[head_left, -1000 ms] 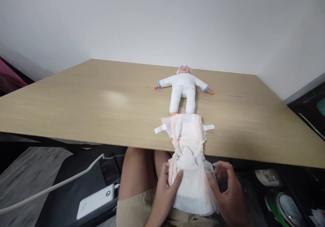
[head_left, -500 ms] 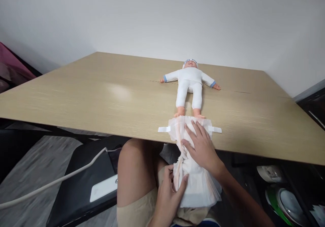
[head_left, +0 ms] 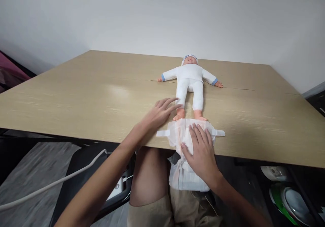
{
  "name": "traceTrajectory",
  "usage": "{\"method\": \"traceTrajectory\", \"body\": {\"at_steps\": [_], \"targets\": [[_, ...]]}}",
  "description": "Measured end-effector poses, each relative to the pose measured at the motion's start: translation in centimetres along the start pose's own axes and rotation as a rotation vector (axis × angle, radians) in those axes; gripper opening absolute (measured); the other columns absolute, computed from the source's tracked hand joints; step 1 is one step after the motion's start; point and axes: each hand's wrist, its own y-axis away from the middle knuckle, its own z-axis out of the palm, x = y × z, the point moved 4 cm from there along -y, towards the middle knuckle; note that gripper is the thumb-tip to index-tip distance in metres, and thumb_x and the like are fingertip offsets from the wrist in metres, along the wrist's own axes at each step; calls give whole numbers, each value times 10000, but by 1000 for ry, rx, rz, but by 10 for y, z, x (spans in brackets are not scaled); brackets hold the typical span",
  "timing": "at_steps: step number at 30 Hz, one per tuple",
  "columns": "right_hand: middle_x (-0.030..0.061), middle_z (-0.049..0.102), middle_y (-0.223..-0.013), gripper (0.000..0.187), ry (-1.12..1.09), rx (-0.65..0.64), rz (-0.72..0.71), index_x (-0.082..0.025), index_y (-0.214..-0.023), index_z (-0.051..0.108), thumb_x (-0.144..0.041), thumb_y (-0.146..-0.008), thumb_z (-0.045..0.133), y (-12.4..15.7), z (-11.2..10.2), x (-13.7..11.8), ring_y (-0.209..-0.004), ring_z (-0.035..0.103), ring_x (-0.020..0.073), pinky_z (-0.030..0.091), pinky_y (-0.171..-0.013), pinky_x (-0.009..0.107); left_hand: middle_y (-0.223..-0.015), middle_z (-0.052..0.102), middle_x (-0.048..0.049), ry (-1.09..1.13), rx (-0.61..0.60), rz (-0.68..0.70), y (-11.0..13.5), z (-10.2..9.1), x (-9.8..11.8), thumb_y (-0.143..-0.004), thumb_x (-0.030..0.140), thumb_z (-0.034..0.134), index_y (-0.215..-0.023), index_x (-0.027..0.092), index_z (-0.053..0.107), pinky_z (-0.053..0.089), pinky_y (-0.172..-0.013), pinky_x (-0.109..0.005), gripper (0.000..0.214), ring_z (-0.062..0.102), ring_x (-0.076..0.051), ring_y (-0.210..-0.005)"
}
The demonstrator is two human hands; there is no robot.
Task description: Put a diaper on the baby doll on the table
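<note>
A baby doll (head_left: 190, 81) in a white suit and cap lies on its back on the wooden table (head_left: 88, 95), feet toward me. An open white diaper (head_left: 181, 132) lies at the table's near edge just below the doll's feet, its lower half hanging down over my lap. My right hand (head_left: 200, 150) rests flat on the diaper with fingers spread. My left hand (head_left: 159, 113) is stretched out over the table, fingers open, its fingertips close to the doll's left-side foot and holding nothing.
A plain white wall stands behind the table. Below the table at left run a white cable (head_left: 50, 184) and a white device (head_left: 115, 189) on a dark surface. Bowls or dishes (head_left: 289, 200) sit low at the right.
My left hand let go of the diaper's hanging end and reached up over the table toward the doll's foot. My right hand stayed flat on the diaper, which now hangs loose below.
</note>
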Motion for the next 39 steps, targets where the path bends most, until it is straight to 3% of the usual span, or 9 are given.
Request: {"method": "traceTrajectory", "body": {"at_steps": [3,6,11,14,18,22,30,34,39], "targets": [[202,569,-1746,623,-5,-17,-33,-110,-1699,540,-337,-1119,552,-2,-1,-3,-1662,490,360,381,-1382,616,-1897,345,-108,-39,-183,242,-42,17,0,-990,21,656,-1791,331,430,353,-1384,-556,889,384,-372,-1731],[175,501,-1802,635,-8,-65,-56,-198,-1739,524,-292,-1111,547,-3,0,-4,-1669,479,358,424,-1357,614,-1935,239,-52,-28,-215,352,-63,20,20,-925,-13,708,-1814,383,377,259,-1448,-556,1028,252,-358,-1797],[142,446,-1841,647,-31,-118,-53,-296,-1754,524,-284,-1108,557,-4,-2,-4,-1694,440,380,433,-1344,657,-1876,394,52,158,-249,423,-82,24,38,-966,-49,601,-1644,407,619,268,-1474,-492,817,298,-266,-1786],[129,429,-1854,664,-46,-162,-43,-309,-1772,495,-297,-1112,570,-4,-3,-4,-1707,425,384,422,-1355,669,-1776,564,5,246,-235,479,-91,30,32,-1058,14,538,-1433,316,763,309,-1448,-488,532,488,-255,-1686],[132,371,-1881,780,-55,-201,-43,-309,-1791,452,-445,-1065,705,-5,-3,-5,-1729,383,419,375,-1377,718,-1531,774,-80,351,-93,515,-99,32,21,-1147,200,529,-1326,269,796,411,-1328,-490,329,643,-287,-1502],[133,305,-1905,952,-52,-201,-24,-305,-1801,424,-579,-978,818,-14,0,-4,-1741,345,456,334,-1391,751,-1451,800,-101,460,-76,477,-111,12,18,-1104,315,614,-1295,261,788,484,-1180,-478,264,650,-336,-1397],[129,300,-1910,829,-70,-255,-35,-279,-1822,380,-618,-1111,638,-51,16,9,-1786,251,392,261,-1428,713,-1309,807,-65,714,-127,367,-155,-48,3,-988,207,641,-1269,223,749,534,-1111,-435,301,687,-290,-1280],[137,273,-1919,827,-62,-301,-26,-273,-1826,375,-666,-1129,583,-86,32,19,-1794,226,382,220,-1434,709,-1313,804,-90,798,-139,376,-165,-66,-6,-970,285,755,-1274,182,729,559,-1060,-398,322,734,-274,-1222],[202,348,-1881,828,-28,-327,23,-197,-1780,458,-679,-1121,594,-142,58,36,-1775,263,404,199,-1429,693,-1388,791,-93,843,-117,369,-168,-77,-13,-969,317,802,-1278,194,734,571,-1102,-381,339,731,-290,-1332]]}}
